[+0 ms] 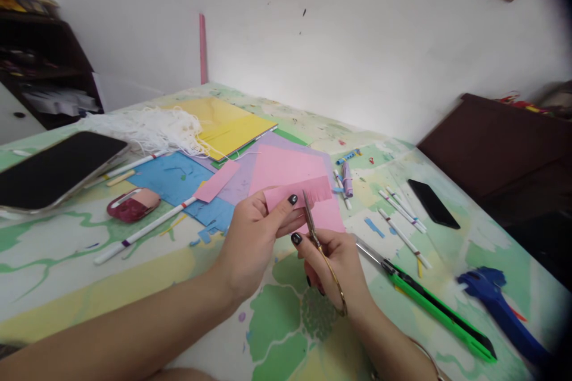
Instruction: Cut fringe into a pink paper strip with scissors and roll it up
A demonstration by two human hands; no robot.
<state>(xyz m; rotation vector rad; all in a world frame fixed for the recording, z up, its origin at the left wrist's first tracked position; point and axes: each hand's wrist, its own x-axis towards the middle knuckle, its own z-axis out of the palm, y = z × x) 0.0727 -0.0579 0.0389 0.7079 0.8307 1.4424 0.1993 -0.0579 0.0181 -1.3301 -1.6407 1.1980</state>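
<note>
My left hand (259, 232) pinches a strip of pink paper (286, 191) between thumb and fingers. The strip's right part is cut into a fine fringe. My right hand (337, 262) is closed around a pair of scissors (313, 229) with gold-coloured handles, whose blades meet the strip's lower edge beside my left thumb. Below and behind the strip lie larger pink sheets (283, 164) on a lilac sheet (235, 186). To the right of my right hand rests a green box cutter (440, 306) with its blade out.
On the patterned tablecloth are white yarn (147, 128), a tablet-like device (58, 166), a yellow sheet (232, 122), blue paper (170, 181), a maroon case (133, 205) and a white stick (147, 232). Rightward lie several short white sticks (404, 238), a black phone (433, 203) and a blue tool (496, 303).
</note>
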